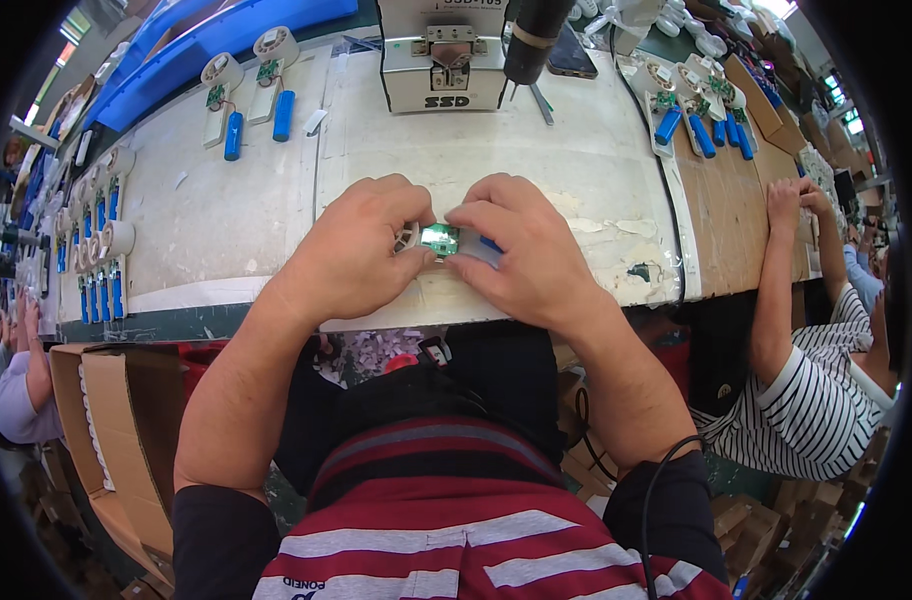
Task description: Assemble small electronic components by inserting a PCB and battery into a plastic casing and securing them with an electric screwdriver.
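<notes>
My L hand point(361, 250) and R hand point(526, 250) pinch opp. ends of a white plastic part point(473, 248) w/ green circuit board point(440, 239) btwn them, long way L-to-R, neither nearer.

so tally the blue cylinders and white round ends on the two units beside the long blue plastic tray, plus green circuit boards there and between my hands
Blue cylinders: 2
White round ends: 2
Green circuit boards: 3, one of them between the left hand and right hand
Total: 7
</notes>
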Demonstrator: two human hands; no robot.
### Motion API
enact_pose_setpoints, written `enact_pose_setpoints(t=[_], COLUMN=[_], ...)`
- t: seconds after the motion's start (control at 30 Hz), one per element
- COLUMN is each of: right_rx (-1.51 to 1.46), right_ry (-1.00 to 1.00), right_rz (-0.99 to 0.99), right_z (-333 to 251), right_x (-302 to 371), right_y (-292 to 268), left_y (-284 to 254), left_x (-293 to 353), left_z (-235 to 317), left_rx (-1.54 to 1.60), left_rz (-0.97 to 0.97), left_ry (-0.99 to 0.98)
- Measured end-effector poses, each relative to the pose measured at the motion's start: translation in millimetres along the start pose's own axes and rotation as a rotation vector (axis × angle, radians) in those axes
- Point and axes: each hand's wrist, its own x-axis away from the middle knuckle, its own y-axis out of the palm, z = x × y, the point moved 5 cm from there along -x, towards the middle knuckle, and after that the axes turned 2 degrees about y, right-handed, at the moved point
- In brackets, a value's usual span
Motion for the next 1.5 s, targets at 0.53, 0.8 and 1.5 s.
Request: enact_pose_setpoints(t=[0.53, 0.8, 1.5], right_rx=[0.203, 0.184, -0.695], right_ry=[-0.211, -0.160, -0.050], right_rz=[-0.034, -0.062, 0.443], right_z=[-19, -19, 46], right_x=[3, 2, -159], right_y=[15, 12, -86], left_y=[2, 0, 1], left_x=[8, 2, 2], left_z=[-1, -2, -3], left_rx=[0.043, 0.103, 0.062], left_rz=[0.138, 0.072, 0.051], left_ry=[0.040, 0.057, 0.071])
